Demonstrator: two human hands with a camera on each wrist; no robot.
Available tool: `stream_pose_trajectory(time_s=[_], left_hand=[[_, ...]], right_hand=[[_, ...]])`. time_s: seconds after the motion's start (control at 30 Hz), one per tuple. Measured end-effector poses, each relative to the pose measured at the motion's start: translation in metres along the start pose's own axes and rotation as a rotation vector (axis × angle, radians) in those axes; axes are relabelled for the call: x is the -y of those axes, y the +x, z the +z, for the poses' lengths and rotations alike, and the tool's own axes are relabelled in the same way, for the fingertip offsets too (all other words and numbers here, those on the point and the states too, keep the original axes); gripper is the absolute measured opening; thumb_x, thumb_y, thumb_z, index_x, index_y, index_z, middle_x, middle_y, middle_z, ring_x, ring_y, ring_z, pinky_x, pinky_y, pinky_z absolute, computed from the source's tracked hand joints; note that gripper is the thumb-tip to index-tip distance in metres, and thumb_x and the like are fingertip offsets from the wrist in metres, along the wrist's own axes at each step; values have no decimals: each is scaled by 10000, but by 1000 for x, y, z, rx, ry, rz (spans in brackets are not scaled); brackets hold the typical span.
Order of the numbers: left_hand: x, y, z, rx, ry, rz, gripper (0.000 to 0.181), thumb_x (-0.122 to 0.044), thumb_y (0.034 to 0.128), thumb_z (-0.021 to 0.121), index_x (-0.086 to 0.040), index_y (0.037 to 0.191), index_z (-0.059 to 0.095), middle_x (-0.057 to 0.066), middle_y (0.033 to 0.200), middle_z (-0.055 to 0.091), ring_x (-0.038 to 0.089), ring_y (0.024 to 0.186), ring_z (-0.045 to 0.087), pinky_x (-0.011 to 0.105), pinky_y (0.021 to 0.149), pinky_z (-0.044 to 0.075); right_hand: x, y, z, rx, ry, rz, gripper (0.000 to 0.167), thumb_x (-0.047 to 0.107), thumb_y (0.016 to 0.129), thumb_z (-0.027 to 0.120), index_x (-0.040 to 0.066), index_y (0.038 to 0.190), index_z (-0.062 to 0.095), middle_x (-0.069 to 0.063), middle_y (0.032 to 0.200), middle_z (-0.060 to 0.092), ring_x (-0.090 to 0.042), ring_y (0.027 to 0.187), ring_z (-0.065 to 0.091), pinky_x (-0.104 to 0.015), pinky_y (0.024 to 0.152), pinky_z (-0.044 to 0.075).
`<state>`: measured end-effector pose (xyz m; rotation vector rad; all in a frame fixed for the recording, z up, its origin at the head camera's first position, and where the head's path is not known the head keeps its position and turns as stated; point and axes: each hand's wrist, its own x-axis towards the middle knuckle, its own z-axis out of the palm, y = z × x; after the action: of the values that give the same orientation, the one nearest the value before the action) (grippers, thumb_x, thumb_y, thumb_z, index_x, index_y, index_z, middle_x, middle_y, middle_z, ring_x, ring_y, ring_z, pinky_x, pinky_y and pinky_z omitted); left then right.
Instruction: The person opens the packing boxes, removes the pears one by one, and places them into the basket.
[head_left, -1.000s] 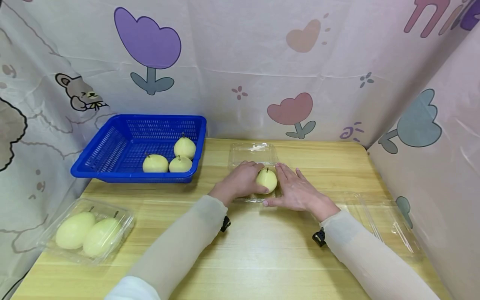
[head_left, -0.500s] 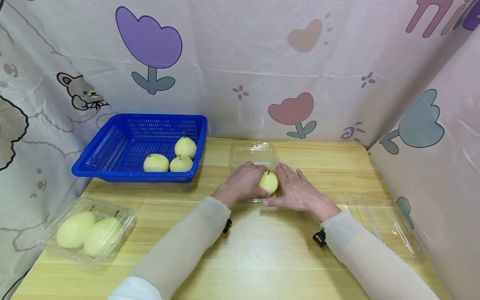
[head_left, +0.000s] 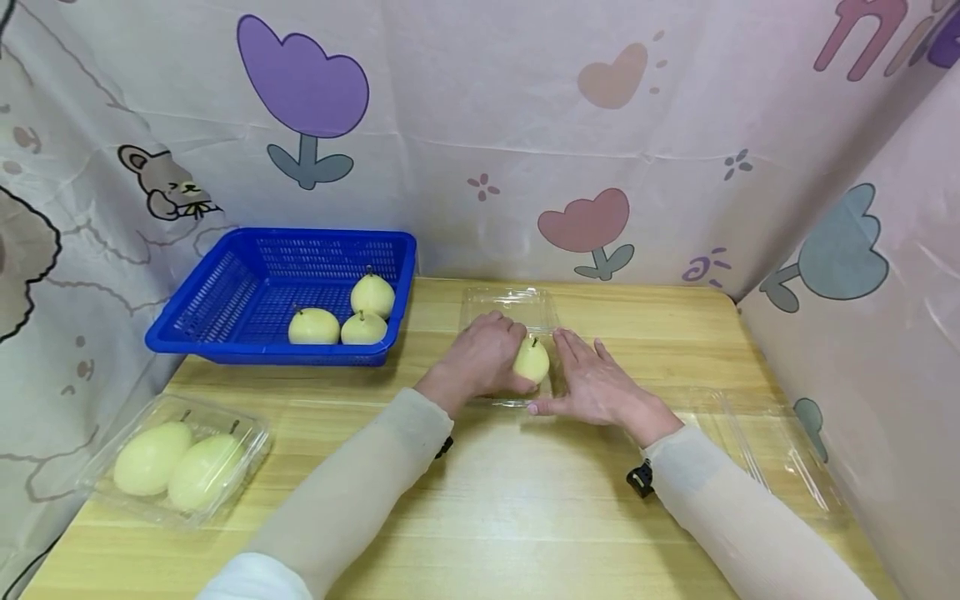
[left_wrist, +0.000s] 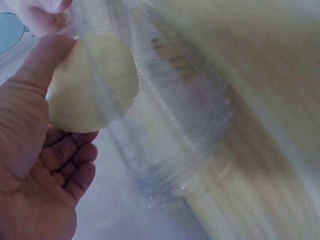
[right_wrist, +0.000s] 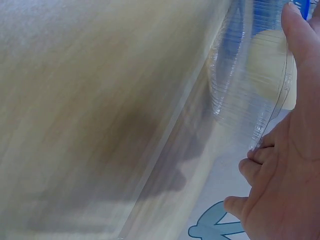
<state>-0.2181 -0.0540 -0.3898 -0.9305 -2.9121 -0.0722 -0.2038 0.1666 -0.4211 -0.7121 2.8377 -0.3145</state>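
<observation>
My left hand [head_left: 480, 358] grips a pale yellow pear [head_left: 533, 362], thumb and fingers on either side of it. The pear's stem points up, and it sits at an open clear plastic clamshell box [head_left: 513, 307] at the table's middle. In the left wrist view the same pear [left_wrist: 92, 87] shows beside the clear plastic wall; whether it bears on the box's floor is hidden. At the box's right side, my right hand [head_left: 596, 385] lies with its fingers extended. Its fingertips touch the box's rim in the right wrist view, where the box [right_wrist: 232, 95] partly covers the pear.
A blue basket [head_left: 255, 321] at the back left contains three pears [head_left: 313, 327]. Front left stands a closed clear box [head_left: 251, 467] with two pears [head_left: 153, 458] inside. More clear plastic packaging [head_left: 787, 450] lies at the right, beside my right forearm. A printed curtain [head_left: 465, 100] borders the table.
My left hand and the pear first shifted slightly right, then back left. The right hand has stayed at the box's side.
</observation>
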Motion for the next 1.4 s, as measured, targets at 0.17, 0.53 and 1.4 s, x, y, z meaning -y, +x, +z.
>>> stream_pose_trajectory(time_s=[0.17, 0.53, 1.4], left_hand=[[2, -1, -10, 16, -37, -16, 781, -659, 791, 839, -46, 1239, 655, 68, 1116, 704, 237, 1075, 583, 377, 999, 535], [49, -23, -74, -26, -154, -127, 782, -553, 781, 894, -38, 1315, 646, 89, 1186, 710, 270, 1099, 580, 414, 970, 542], [238, -100, -77, -4, -149, -801, 889, -592, 936, 693, 211, 1280, 527, 441, 1170, 595, 629, 1192, 477, 716, 1014, 449]], right_hand=[[-1, -1, 0, -2, -5, 7, 1340, 866, 837, 609, -16, 1674, 46, -216, 1760, 91, -360, 1635, 112, -640, 1305, 74], [-3, -3, 1, -7, -14, 18, 1363, 902, 817, 582, 1, 1679, 32, -210, 1762, 87, -378, 1625, 146, -633, 1307, 85], [-1, 0, -1, -4, -11, -6, 1370, 926, 806, 558, 0, 1679, 51, -199, 1765, 85, -360, 1630, 136, -619, 1313, 85]])
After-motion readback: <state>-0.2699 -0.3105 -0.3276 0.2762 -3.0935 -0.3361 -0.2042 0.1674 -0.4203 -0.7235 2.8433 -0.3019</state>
